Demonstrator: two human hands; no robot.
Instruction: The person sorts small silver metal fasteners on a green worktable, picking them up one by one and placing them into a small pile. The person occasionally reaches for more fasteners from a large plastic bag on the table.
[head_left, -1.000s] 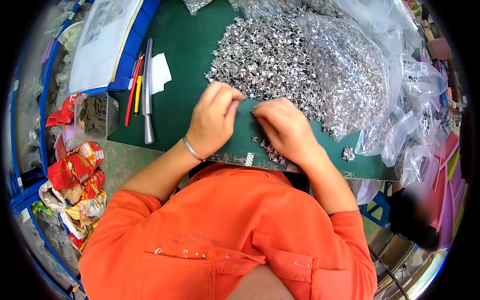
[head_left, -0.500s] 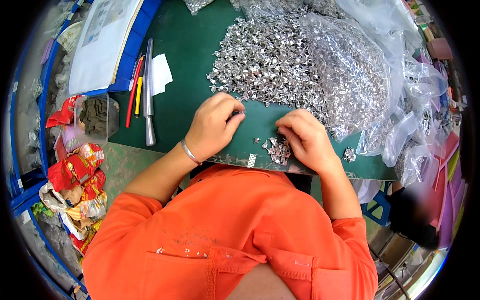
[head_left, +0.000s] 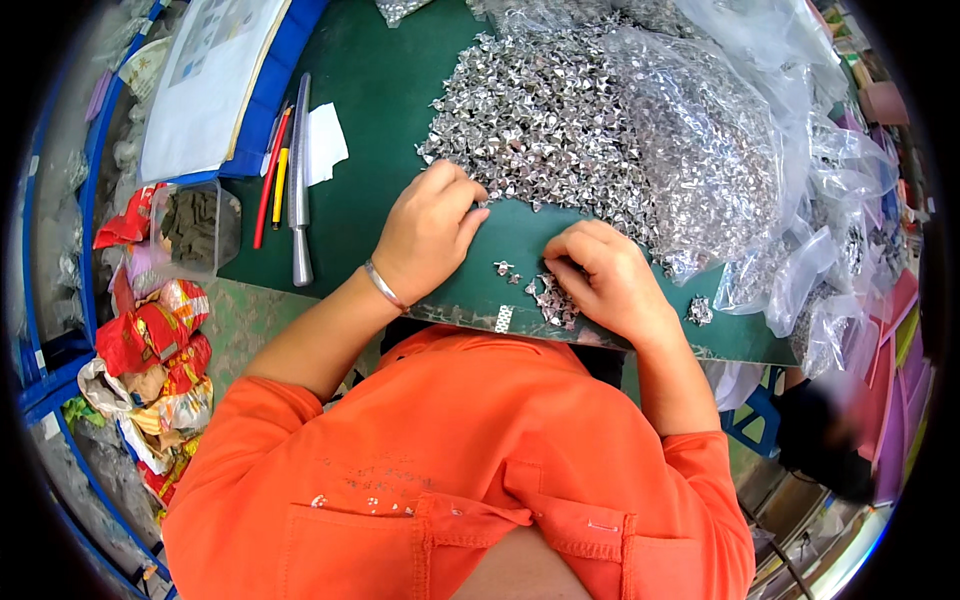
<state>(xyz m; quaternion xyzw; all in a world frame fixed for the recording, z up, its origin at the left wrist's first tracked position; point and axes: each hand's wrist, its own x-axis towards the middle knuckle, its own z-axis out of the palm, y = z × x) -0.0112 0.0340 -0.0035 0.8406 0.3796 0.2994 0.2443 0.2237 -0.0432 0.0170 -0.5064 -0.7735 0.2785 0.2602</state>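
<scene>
My left hand (head_left: 428, 232), a silver bangle on its wrist, is at the near edge of a large heap of small silvery metal pieces (head_left: 540, 120). Its fingers are curled and the thumb is close to the fingertips, where a small metal piece glints. My right hand (head_left: 605, 275) is bent over a small cluster of metal pieces (head_left: 553, 303) by the table's front edge, fingers and thumb drawn together. Whatever its fingertips hold is hidden. Between the hands a few loose metal pieces (head_left: 505, 270) lie on the green table (head_left: 370, 220).
Clear plastic bags (head_left: 720, 140) of metal pieces cover the right side. Another little cluster (head_left: 699, 310) lies right of my right hand. On the left are a tapered metal rod (head_left: 300, 190), a red pencil (head_left: 272, 185), a yellow pen (head_left: 280, 187), a plastic tub (head_left: 228, 235) and a blue tray (head_left: 270, 100).
My left hand has moved slightly up to the heap's edge. More loose pieces lie between the hands. My right hand has shifted a little left, over the small cluster.
</scene>
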